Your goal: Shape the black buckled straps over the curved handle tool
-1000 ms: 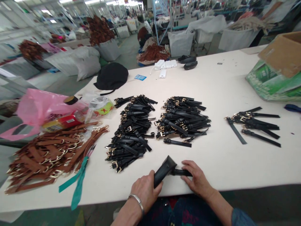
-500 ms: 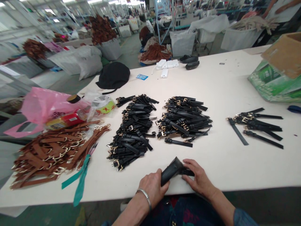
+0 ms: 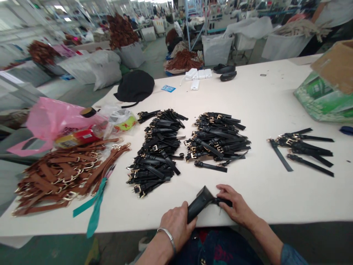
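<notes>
While the left hand [image 3: 178, 224] grips a black tool [image 3: 199, 203], fingers clamped round it, the right hand [image 3: 234, 208] pinches a black strap [image 3: 224, 201] at the worktop's [image 3: 261, 184] near edge. Two strap piles [image 3: 190, 147] lie beyond; brown straps [image 3: 63, 176] sit far left.

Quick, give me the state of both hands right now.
Left hand: closed around the black tool.
Right hand: fingers pinching a black strap at the tool's tip.
</notes>
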Available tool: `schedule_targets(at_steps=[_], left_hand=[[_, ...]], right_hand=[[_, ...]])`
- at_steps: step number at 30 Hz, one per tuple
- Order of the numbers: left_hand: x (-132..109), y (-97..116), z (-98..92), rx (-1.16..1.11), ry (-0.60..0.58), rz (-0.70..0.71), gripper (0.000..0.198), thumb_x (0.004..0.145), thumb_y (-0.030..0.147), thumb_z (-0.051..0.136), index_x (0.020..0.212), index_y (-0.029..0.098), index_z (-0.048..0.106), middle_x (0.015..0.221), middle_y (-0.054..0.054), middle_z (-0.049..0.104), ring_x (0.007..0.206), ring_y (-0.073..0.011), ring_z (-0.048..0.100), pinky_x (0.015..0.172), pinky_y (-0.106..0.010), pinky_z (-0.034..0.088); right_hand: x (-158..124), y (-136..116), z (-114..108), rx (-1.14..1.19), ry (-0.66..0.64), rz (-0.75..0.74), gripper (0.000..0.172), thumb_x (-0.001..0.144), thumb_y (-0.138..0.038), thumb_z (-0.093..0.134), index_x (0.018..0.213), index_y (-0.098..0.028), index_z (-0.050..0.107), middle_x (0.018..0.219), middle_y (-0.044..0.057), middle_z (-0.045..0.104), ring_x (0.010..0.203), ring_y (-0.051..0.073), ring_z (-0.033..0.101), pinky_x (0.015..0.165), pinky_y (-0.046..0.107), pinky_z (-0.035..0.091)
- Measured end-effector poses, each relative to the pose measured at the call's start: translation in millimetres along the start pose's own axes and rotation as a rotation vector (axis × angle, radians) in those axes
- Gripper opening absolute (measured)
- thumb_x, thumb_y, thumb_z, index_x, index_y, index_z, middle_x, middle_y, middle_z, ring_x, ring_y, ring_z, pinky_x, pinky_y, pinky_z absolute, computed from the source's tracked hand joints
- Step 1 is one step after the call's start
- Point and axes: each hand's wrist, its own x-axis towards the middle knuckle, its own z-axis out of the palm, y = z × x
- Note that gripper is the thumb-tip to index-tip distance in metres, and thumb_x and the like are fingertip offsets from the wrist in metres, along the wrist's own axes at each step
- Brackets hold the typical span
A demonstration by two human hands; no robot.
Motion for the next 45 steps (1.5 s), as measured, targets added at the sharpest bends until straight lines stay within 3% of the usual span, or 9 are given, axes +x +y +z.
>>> schedule_targets(at_steps=[4, 9, 15, 19, 27, 32, 45], left_hand=[[1, -1, 0.8, -0.029, -0.006, -0.002, 0.032, 0.079, 0.044, 0.039, 0.096, 0.02, 0.049, 0.087, -0.008, 0.063, 0.082, -0.0235, 0.059, 0.07, -0.032, 0.043], [1, -6, 6.8, -0.04, 0.015, 0.019, 0.032, 0.079, 0.046, 0.039, 0.096, 0.021, 0.049, 0.086, -0.008, 0.064, 0.081, -0.0241, 0.059, 0.068, -0.033, 0.043], [3, -7, 8.2, -0.024, 0.02, 0.023, 0.032, 0.079, 0.046, 0.038, 0.096, 0.021, 0.049, 0.085, -0.008, 0.063, 0.081, -0.0239, 0.059, 0.068, -0.032, 0.042], [3, -7, 8.3, -0.019, 0.014, 0.031, 0.031, 0.079, 0.046, 0.037, 0.096, 0.021, 0.048, 0.086, -0.008, 0.063, 0.08, -0.0237, 0.059, 0.068, -0.032, 0.042], [4, -7, 9.1, -0.026, 0.008, 0.021, 0.034, 0.078, 0.046, 0.038, 0.098, 0.021, 0.049, 0.086, -0.008, 0.063, 0.081, -0.0244, 0.059, 0.069, -0.033, 0.042], [6, -9, 13.8, -0.032, 0.034, 0.027, 0.033, 0.078, 0.047, 0.038, 0.095, 0.022, 0.05, 0.083, -0.008, 0.064, 0.078, -0.0257, 0.06, 0.067, -0.035, 0.043], [6, -10, 15.1, -0.052, 0.058, 0.033, 0.031, 0.077, 0.048, 0.039, 0.091, 0.022, 0.05, 0.08, -0.007, 0.064, 0.075, -0.0247, 0.06, 0.064, -0.033, 0.041]], right_hand=[[-13, 3, 12, -0.099, 0.141, 0.007, 0.034, 0.07, -0.025, 0.061, 0.103, -0.019, 0.054, 0.118, 0.013, 0.047, 0.102, 0.026, 0.049, 0.086, 0.045, 0.046], [-25, 7, 33, -0.21, 0.322, 0.019, 0.024, 0.074, -0.024, 0.058, 0.097, -0.018, 0.055, 0.112, 0.014, 0.049, 0.102, 0.027, 0.049, 0.083, 0.047, 0.047], [-30, 11, 32, -0.185, 0.285, -0.104, 0.031, 0.083, -0.013, 0.044, 0.111, -0.023, 0.052, 0.112, 0.011, 0.052, 0.098, 0.022, 0.053, 0.08, 0.041, 0.051], [-33, 12, 27, -0.119, 0.281, -0.128, 0.028, 0.083, -0.013, 0.043, 0.107, -0.023, 0.055, 0.11, 0.01, 0.054, 0.098, 0.02, 0.054, 0.08, 0.038, 0.051], [-35, 1, 21, -0.106, 0.318, 0.077, 0.017, 0.086, -0.022, 0.039, 0.082, -0.019, 0.056, 0.102, 0.01, 0.055, 0.097, 0.021, 0.053, 0.083, 0.037, 0.048], [-42, -1, 17, -0.187, 0.341, 0.168, 0.017, 0.086, -0.025, 0.037, 0.081, -0.019, 0.052, 0.108, 0.01, 0.052, 0.103, 0.021, 0.049, 0.089, 0.039, 0.043], [-54, -3, 0, -0.404, 0.427, 0.248, 0.012, 0.08, -0.027, 0.047, 0.085, -0.02, 0.055, 0.1, 0.008, 0.055, 0.095, 0.023, 0.05, 0.083, 0.042, 0.042]])
